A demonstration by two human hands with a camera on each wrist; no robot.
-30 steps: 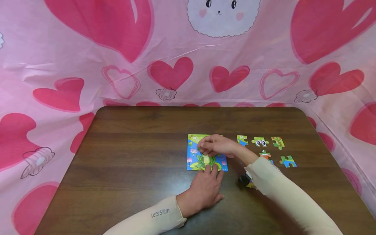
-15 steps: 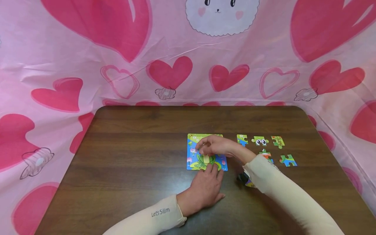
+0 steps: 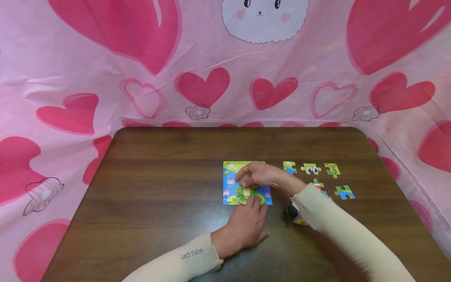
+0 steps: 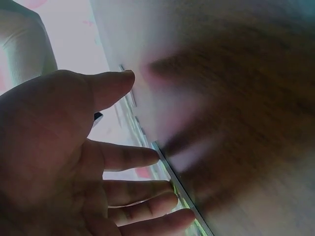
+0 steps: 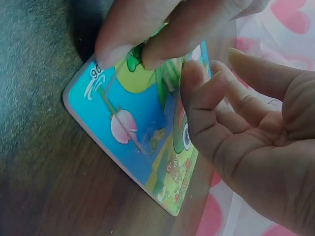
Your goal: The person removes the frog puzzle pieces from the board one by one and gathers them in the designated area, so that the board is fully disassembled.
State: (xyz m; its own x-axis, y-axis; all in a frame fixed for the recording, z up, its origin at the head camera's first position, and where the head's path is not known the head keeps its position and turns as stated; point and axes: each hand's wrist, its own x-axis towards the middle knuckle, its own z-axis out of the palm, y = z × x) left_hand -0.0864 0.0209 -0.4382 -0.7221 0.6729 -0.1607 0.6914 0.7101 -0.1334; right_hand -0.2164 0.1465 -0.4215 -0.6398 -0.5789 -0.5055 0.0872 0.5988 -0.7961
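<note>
In the head view, a square puzzle board [image 3: 230, 166] with a green frog picture lies flat right of the table's middle. My left hand [image 3: 245, 227] rests its outstretched fingertips on the near edge of the board. My right hand [image 3: 258, 174] is over the board's upper middle with its fingers bent, hiding part of the frog. In the right wrist view, its bent fingers [image 5: 204, 96] come down to the picture, while the thumb [image 5: 266, 73] stands apart from them. No piece shows between them. Left fingertips [image 5: 118, 56] are on the board there too.
Several loose puzzle pieces lie right of the board: one with eyes [image 3: 311, 169], a corner piece [image 3: 332, 169], a blue-green one [image 3: 345, 192] and others. The right forearm partly covers some. A dark object [image 3: 290, 212] is by the right sleeve. Pink heart cloth [image 3: 204, 88] stands behind the table [image 3: 158, 168].
The right hand has shifted slightly to the left over the board and its fingers have drawn in a little. The left hand stays in place on the near edge.
</note>
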